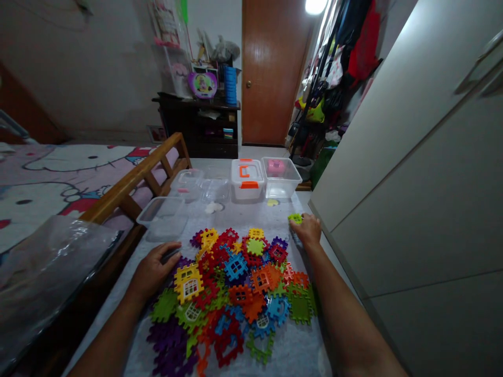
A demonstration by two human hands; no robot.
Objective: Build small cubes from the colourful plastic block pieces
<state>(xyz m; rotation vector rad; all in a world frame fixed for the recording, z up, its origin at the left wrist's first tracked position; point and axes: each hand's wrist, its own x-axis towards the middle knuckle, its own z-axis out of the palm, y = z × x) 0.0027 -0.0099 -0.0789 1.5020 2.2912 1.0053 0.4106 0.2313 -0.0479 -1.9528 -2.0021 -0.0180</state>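
Note:
A large heap of plastic interlocking building pieces (236, 267) with toothed edges lies on the table, in red, yellow, blue, green, orange and purple. To its far right, my right hand (308, 230) pinches a lime green interlocking piece (295, 218) at the table's right side. My left hand (155, 267) rests at the left edge of the heap, thumb and forefinger apart, with nothing visible held in it. Nearest to that hand are a yellow window piece (188, 283) and some purple pieces (168, 340) lower down.
Clear open tubs (165, 214) stand at the table's back left. Behind the heap are a white lidded box (247, 180) with orange clips and a clear box (283, 180) with something pink inside. A wooden bed rail (129, 180) borders the left; a pale wardrobe (412, 157) the right.

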